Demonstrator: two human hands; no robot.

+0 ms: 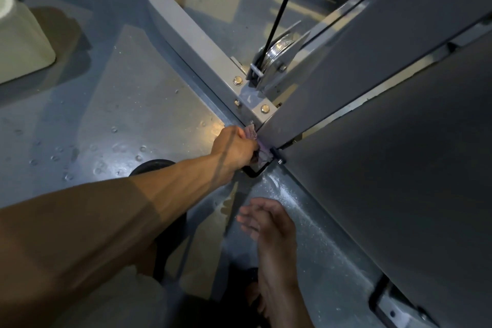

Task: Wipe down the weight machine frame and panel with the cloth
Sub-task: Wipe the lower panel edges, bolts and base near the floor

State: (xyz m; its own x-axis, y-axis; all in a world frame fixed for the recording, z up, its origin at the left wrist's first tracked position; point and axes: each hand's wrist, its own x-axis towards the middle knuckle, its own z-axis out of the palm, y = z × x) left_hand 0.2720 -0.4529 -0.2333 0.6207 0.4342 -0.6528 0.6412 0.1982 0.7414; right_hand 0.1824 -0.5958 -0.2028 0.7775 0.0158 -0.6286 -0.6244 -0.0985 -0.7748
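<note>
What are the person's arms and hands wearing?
Nothing, as far as the picture shows. Both forearms are bare, with no sleeves in view. The left hand and right hand have no gloves, and no watch, ring or bracelet shows. A shadow band crosses the left forearm.

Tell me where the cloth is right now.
In the head view, the cloth sits mid-frame, gripped in the left hand and pressed to the bottom corner of the frame, just below its bolts.

2 bare forearms without sleeves, bare hands (237, 148), no gloves, rings or watch
</note>
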